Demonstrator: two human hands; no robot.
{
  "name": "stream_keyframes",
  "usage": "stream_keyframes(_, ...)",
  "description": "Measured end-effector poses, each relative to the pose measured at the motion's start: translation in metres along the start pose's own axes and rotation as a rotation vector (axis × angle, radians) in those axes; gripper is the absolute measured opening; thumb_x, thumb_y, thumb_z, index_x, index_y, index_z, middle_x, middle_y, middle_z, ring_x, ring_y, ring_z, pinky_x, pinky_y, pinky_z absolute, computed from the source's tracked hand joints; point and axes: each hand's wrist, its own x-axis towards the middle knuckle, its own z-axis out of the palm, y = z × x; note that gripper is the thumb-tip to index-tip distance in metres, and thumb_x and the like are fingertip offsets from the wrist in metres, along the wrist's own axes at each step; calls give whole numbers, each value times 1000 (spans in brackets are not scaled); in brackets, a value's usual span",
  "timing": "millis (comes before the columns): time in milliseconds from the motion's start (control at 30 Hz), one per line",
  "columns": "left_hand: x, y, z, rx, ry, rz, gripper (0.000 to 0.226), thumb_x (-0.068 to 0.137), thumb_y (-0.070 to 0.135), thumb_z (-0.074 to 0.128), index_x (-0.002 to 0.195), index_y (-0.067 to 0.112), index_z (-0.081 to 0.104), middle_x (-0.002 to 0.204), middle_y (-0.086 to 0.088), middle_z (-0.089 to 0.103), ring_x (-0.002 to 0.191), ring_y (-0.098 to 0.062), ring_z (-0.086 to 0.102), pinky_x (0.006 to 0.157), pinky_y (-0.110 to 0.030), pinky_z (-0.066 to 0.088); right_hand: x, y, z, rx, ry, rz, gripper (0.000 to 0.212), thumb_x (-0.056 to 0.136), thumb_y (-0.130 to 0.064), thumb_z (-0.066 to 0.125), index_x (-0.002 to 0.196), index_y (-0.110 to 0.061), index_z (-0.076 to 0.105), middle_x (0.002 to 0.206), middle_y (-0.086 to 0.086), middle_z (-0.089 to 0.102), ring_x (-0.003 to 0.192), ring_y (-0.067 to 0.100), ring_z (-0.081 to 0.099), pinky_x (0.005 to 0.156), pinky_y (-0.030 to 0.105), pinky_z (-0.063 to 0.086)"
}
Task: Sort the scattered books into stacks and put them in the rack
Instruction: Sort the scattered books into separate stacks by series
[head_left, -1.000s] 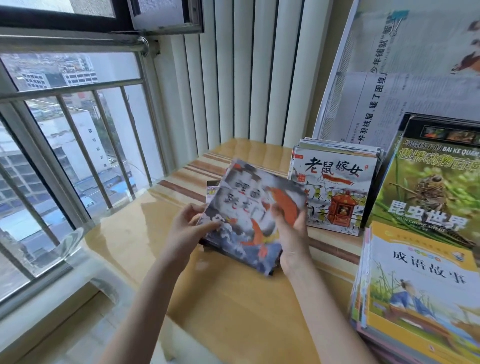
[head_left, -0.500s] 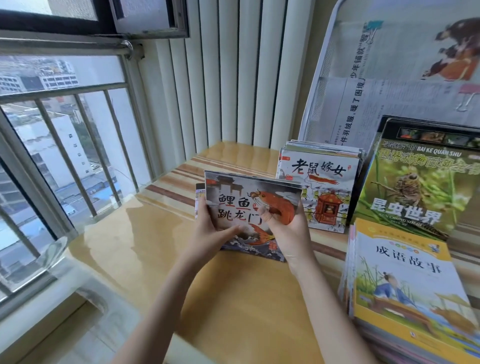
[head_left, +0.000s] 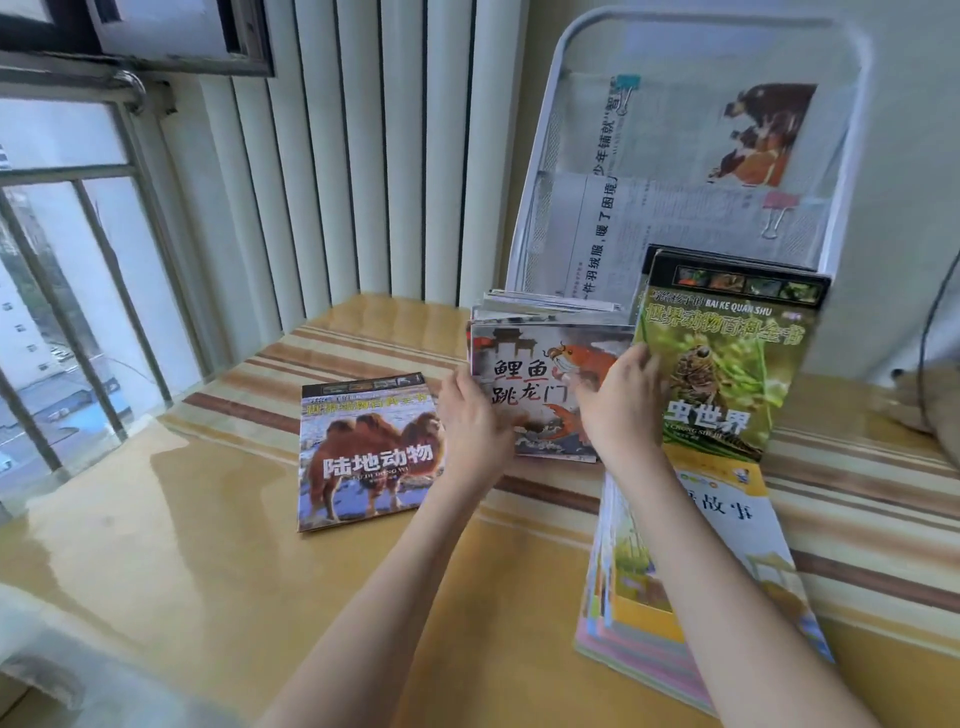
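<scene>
Against the front of the leaning stack (head_left: 524, 306) at the foot of the rack (head_left: 540, 156), the carp book (head_left: 540, 384) is gripped at both side edges by the left hand (head_left: 475, 426) and right hand (head_left: 621, 405), and could, I judge, slide down flat or topple the stack if released askew.

The table (head_left: 208, 545) is glossy yellow-tan with brown and cream stripes. The carp book (head_left: 540, 384) is grey-white with an orange fish, the camel book (head_left: 363, 457) blue with brown camels, the insect book (head_left: 727, 364) green, the rack (head_left: 535, 156) white.
</scene>
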Motion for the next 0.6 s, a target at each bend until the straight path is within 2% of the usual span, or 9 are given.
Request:
stream_keyframes(33, -3, -8, 6, 62, -45, -11, 72, 78, 4, 54, 138, -16, 19, 138, -33, 27, 128, -45, 26, 112, -52, 19, 0, 7, 5, -92, -59, 15, 76, 83, -38, 67, 136, 1, 28, 138, 23, 37, 126, 37, 37, 96, 41, 39)
stream_keyframes(100, -10, -16, 13, 80, -128, -22, 80, 85, -3, 46, 147, -5, -6, 153, -27, 2, 143, -38, 2, 116, -40, 2, -4, 21, 19, -141, -128, 31, 86, 80, -33, 72, 140, -1, 20, 139, 24, 35, 121, 38, 45, 94, 42, 43)
stream_keyframes(200, -11, -23, 16, 56, -144, 9, 84, 90, -1, 49, 148, 4, -12, 156, -20, -1, 145, -33, 0, 117, -39, 5, -10, 30, 35, -150, -130, 16, 93, 74, -27, 79, 140, -4, 18, 128, 23, 46, 107, 36, 56, 84, 42, 49)
stream_keyframes(267, -12, -26, 14, 48, -129, 0, 86, 90, 5, 54, 149, 4, -8, 156, -20, 6, 144, -33, 6, 117, -41, 11, -9, 31, 38, -176, -38, -48, 70, 75, -28, 77, 126, -7, 35, 113, 18, 55, 100, 34, 56, 80, 43, 49)
stream_keyframes(333, -12, -27, 10, 147, -68, 42, 86, 90, 17, 58, 149, 1, -1, 155, -21, 13, 144, -35, 11, 118, -42, 13, -10, 28, 36, -185, 19, -178, 35, 81, -28, 70, 103, -12, 48, 100, 8, 58, 94, 27, 55, 81, 40, 44)
stream_keyframes(400, -11, -26, 1, 326, 74, 64, 85, 92, 39, 52, 150, 4, 1, 158, -14, 11, 146, -31, 8, 119, -42, 6, -13, 24, 34, -155, -70, -330, 14, 87, -28, 59, 86, -19, 47, 84, -4, 57, 81, 19, 53, 77, 32, 32)
stream_keyframes(433, -8, -27, -9, 406, 132, 3, 84, 93, 47, 45, 151, 7, 0, 159, -10, 7, 147, -28, 3, 118, -43, 0, -16, 22, 34, -123, -141, -388, 12, 90, -27, 55, 84, -21, 46, 78, -7, 56, 75, 17, 53, 76, 30, 28)
stream_keyframes(500, -1, -36, -35, 522, 179, -242, 83, 91, 50, 42, 151, 11, 0, 159, -13, 4, 146, -32, -3, 114, -52, -6, -27, 9, 30, 27, -257, -474, 9, 92, -25, 53, 85, -21, 49, 73, -8, 57, 69, 14, 53, 74, 28, 34)
stream_keyframes(600, -2, -67, -79, 551, 166, -568, 91, 81, 49, 48, 149, 8, 3, 151, -30, 17, 141, -46, 7, 109, -68, 7, -58, -25, 35, 172, -453, -541, 11, 93, -25, 50, 99, -17, 54, 79, -1, 58, 73, 18, 55, 64, 31, 44)
